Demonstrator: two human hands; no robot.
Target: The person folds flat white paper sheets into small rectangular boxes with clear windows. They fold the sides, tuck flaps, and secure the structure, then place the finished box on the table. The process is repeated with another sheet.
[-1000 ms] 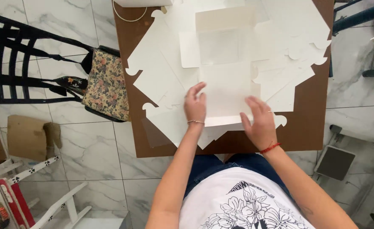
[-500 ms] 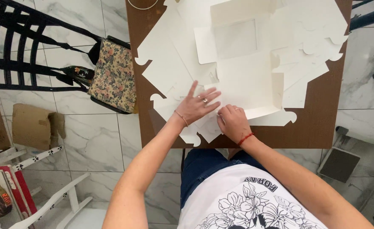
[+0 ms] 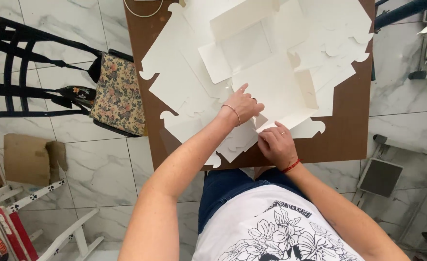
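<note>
The left hand (image 3: 245,104) lay flat and open on the half-folded white cardboard box blank (image 3: 271,84) on the brown counter (image 3: 349,130) while the right hand (image 3: 277,145) pinched its near flap; light, stiff, easily creased, it seemed best gripped by fold edges.

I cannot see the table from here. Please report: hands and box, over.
Left hand pressing the white cardboard box. Right hand pinching its near corner. Flat cardboard sheets lie underneath, crowding the brown table.
</note>
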